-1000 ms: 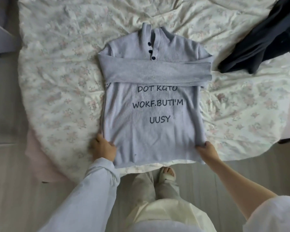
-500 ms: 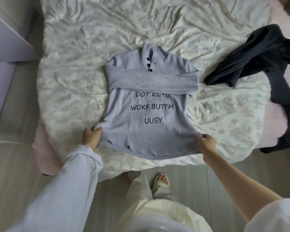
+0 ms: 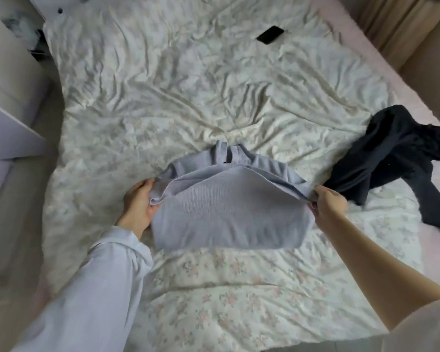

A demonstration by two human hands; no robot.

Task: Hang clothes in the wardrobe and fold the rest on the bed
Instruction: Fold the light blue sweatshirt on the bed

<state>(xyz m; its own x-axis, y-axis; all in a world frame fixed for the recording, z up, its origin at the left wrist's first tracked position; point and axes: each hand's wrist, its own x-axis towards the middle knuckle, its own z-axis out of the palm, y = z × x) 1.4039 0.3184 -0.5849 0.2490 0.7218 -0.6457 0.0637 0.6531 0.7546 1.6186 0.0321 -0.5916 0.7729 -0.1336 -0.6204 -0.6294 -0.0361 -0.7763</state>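
Bed [image 3: 214,80]: a wide mattress under a rumpled white floral cover; it fills most of the head view and carries everything else.
Dark garment [image 3: 391,158]: an unfolded black heap on the right part of the bed, its near edge just beside the right hand, not touching the sweater as far as I can tell.
Sweater [image 3: 229,212]: pale lilac knit in the middle of the bed, collar pointing away from the person. The lower half is raised and doubled up over the chest, so the plain back faces the camera; the hem runs left to right between the two hands, and that is its long axis now.
Left hand [image 3: 137,207]: sleeve-covered arm, fingers curled round the left end of the hem, thumb on top of the rolled edge.
Right hand [image 3: 327,205]: bare forearm, fingertips pinching the right end of the hem, drawn taut.
Phone [image 3: 269,34]: small black slab far up the bed, well apart from the work.
Key relation: the collar lies straight ahead of both sets of fingers, past the hem they hold; both hands stand about equally near it.
Judged next move: carry the hem forward and lay it level near the shoulders; an uneven reach would skew the fold.
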